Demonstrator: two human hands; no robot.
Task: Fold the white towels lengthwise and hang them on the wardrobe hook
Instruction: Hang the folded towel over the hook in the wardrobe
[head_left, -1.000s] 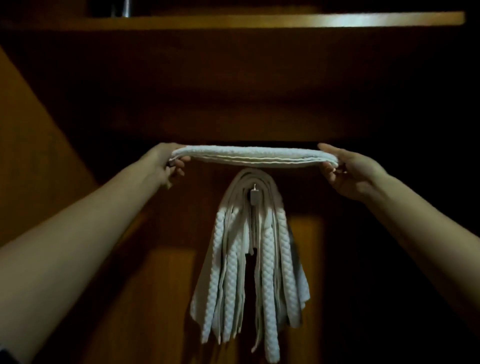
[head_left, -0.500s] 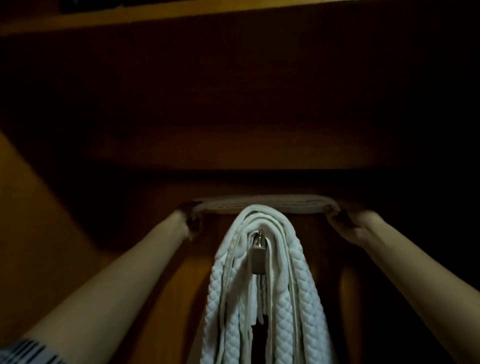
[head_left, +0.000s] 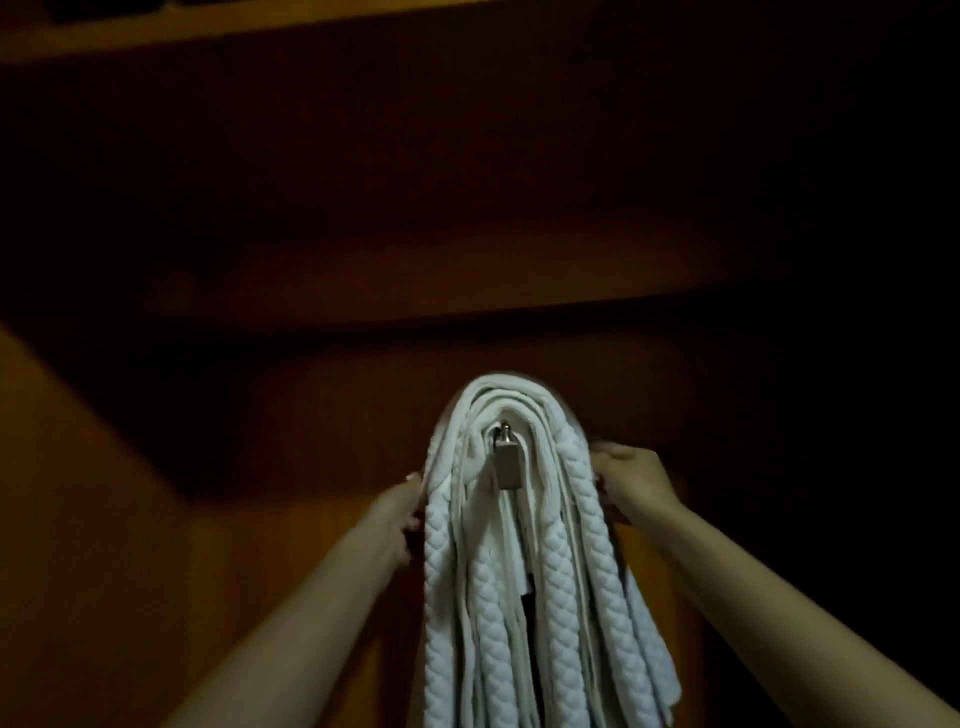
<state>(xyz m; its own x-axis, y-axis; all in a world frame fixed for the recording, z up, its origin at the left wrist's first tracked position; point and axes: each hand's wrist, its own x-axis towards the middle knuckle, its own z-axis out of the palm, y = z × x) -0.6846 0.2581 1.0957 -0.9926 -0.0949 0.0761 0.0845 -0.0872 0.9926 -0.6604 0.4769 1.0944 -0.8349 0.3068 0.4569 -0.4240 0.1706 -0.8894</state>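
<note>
I'm looking at the white towels (head_left: 524, 566) bunched over the wardrobe hook (head_left: 507, 462) at centre frame, long axis running straight down to the bottom edge, and my two hands sit level with each other just below the hook, one at either flank of the bundle. My left hand (head_left: 397, 517) is pressed against the left edge, fingers curled toward the cloth though I cannot tell if they truly pinch it; my right hand (head_left: 631, 475) curls its fingertips onto the right edge. Neither is nearer, so I judge any tugging straight goes downward along the drape.
</note>
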